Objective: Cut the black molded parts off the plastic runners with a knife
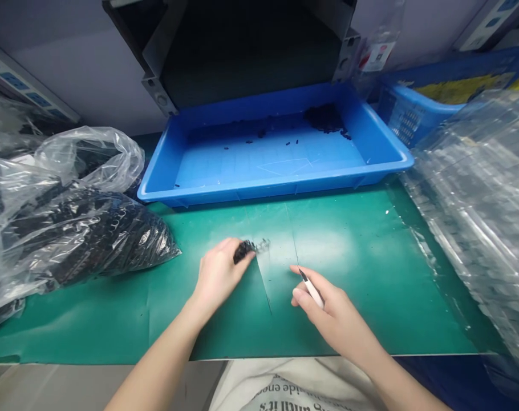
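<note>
My left hand (pixel 220 264) is closed around a clump of small black parts (pixel 244 250), low over the green mat. Some of the clump blurs out to the right of the fingers, and the exact kind of part cannot be made out. My right hand (pixel 328 305) grips a slim white pen-like tool (pixel 313 292) with a dark tip, which points up and to the left. Its index finger is stretched out toward the left hand, and a gap of bare mat lies between the two hands.
Behind the hands stands a blue tray (pixel 268 191) with scattered black bits and a dark pile. Clear plastic bags (pixel 126 228) of black parts lie at left. Stacked clear plastic trays (pixel 477 211) and a blue basket (pixel 417 111) are at right. The green mat (pixel 370 240) covers the table.
</note>
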Tool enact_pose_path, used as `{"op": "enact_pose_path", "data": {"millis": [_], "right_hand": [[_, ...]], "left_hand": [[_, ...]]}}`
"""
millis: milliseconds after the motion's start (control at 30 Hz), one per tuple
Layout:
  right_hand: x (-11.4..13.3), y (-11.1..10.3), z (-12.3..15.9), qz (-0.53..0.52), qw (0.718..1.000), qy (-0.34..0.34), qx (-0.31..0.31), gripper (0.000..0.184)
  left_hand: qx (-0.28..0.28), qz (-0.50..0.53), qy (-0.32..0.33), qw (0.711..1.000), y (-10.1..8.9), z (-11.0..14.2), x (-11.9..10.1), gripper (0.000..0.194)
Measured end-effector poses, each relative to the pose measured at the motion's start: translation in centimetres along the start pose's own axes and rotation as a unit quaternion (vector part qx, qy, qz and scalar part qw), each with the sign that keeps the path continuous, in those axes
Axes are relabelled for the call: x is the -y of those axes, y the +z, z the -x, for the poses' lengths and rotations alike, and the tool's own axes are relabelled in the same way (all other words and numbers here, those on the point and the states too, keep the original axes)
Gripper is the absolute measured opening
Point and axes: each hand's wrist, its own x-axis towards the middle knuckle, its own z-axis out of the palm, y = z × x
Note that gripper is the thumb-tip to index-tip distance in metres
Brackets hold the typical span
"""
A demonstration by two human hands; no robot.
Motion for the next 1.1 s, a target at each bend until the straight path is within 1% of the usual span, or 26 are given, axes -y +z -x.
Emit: {"op": "enact_pose_path", "data": {"millis": [67, 100, 167, 200, 233, 267, 333, 367, 400, 433, 500, 567, 633, 733, 800, 967, 1100], "right_hand": [[0.0, -0.2, -0.4, -0.023, 1.000, 0.007, -0.004, 0.043], [0.0, -0.3, -0.6, -0.042, 0.999, 0.008, 0.000, 0.039], [0.4, -0.5, -0.8, -0.092, 0.995, 0.008, 0.025, 0.026], [0.6, -0.5, -0.8, -0.119, 0.992, 0.009, 0.043, 0.021], [0.9, -0.6, -0.8, -0.143, 0.988, 0.010, 0.063, 0.018], [1.1, -0.6, -0.8, -0.159, 0.984, 0.010, 0.082, 0.017], [1.6, -0.7, -0.7, -0.168, 0.980, -0.004, 0.107, 0.015], [1.7, -0.7, -0.6, -0.164, 0.980, -0.018, 0.113, 0.015], [1.8, -0.8, -0.6, -0.157, 0.980, -0.033, 0.115, 0.015], [1.8, -0.8, -0.6, -0.147, 0.982, -0.047, 0.110, 0.014], [1.6, -1.0, -0.6, -0.111, 0.988, -0.070, 0.082, 0.019], [1.4, -1.4, -0.5, -0.045, 0.994, -0.089, 0.048, 0.031], [1.3, -1.8, -0.2, 0.032, 0.992, -0.112, 0.037, 0.037], [1.5, -2.0, 0.3, 0.120, 0.979, -0.151, 0.064, 0.037], [1.6, -1.8, 0.6, 0.154, 0.970, -0.172, 0.077, 0.037], [1.4, -1.1, 1.0, 0.191, 0.960, -0.200, 0.049, 0.039], [1.3, -1.1, 1.2, 0.207, 0.955, -0.208, 0.051, 0.039]], "left_hand": [[0.012, 0.067, 0.031, 0.997, 0.0, 2.2, -1.3, 0.014], [0.025, 0.099, 0.038, 0.994, -0.1, 3.2, -1.8, 0.013], [0.061, 0.168, 0.028, 0.983, -0.1, 4.6, -2.8, 0.013], [0.087, 0.210, 0.005, 0.974, -0.2, 5.0, -3.1, 0.015], [0.118, 0.260, -0.031, 0.958, -0.2, 5.2, -3.3, 0.017], [0.155, 0.318, -0.071, 0.933, -0.3, 5.2, -3.3, 0.019], [0.225, 0.428, -0.132, 0.865, -0.2, 5.1, -3.4, 0.022], [0.252, 0.469, -0.146, 0.834, -0.2, 5.0, -3.3, 0.022], [0.269, 0.498, -0.150, 0.811, 0.0, 5.0, -3.3, 0.021], [0.273, 0.515, -0.151, 0.798, 0.2, 5.0, -3.3, 0.019], [0.245, 0.534, -0.172, 0.791, 0.6, 5.3, -3.3, 0.018], [0.191, 0.550, -0.204, 0.787, 1.0, 5.5, -3.2, 0.024], [0.153, 0.563, -0.221, 0.782, 1.2, 5.7, -3.1, 0.030], [0.146, 0.572, -0.219, 0.777, 1.2, 5.8, -3.0, 0.033], [0.146, 0.576, -0.213, 0.775, 1.2, 5.7, -3.0, 0.033], [0.139, 0.567, -0.214, 0.783, 0.9, 5.7, -3.3, 0.031], [0.138, 0.565, -0.218, 0.784, 0.8, 5.8, -3.3, 0.032]]}}
